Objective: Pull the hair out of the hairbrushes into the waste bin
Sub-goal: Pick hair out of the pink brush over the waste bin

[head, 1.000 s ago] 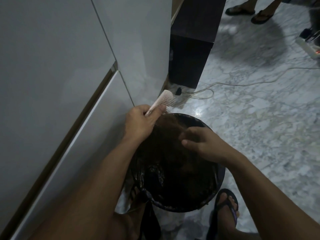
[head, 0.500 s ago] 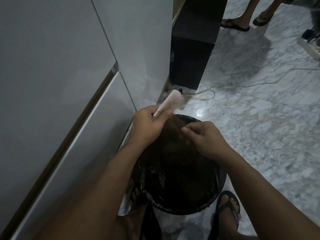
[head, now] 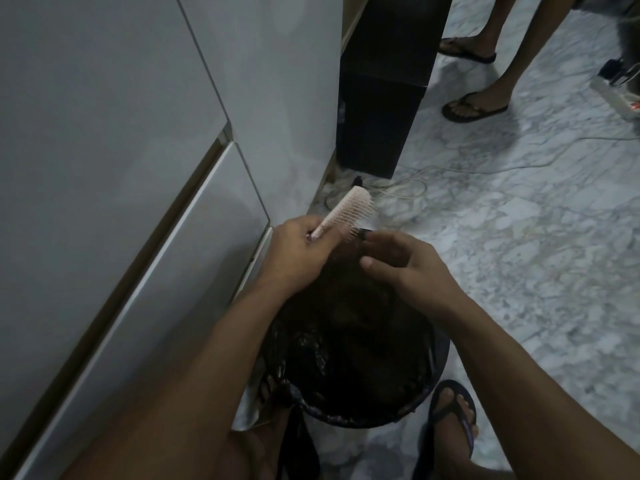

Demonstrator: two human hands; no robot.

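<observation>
Gripping the handle of the pale pink plastic hairbrush (head: 349, 211), your left hand (head: 298, 258) holds it above the round black-lined waste bin's (head: 440, 362) far rim. Your right hand (head: 412, 268) hovers just beside the bristles, fingers loosely curled, holding nothing visible.

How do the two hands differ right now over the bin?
The left hand grips the handle of the pale pink plastic hairbrush, fingers curled round it; the right hand holds nothing clearly visible, its fingers reaching toward the bristles. The left hand sits nearer the grey cabinet, the right nearer the marble floor. Both hover above the black-lined round waste bin.
</observation>
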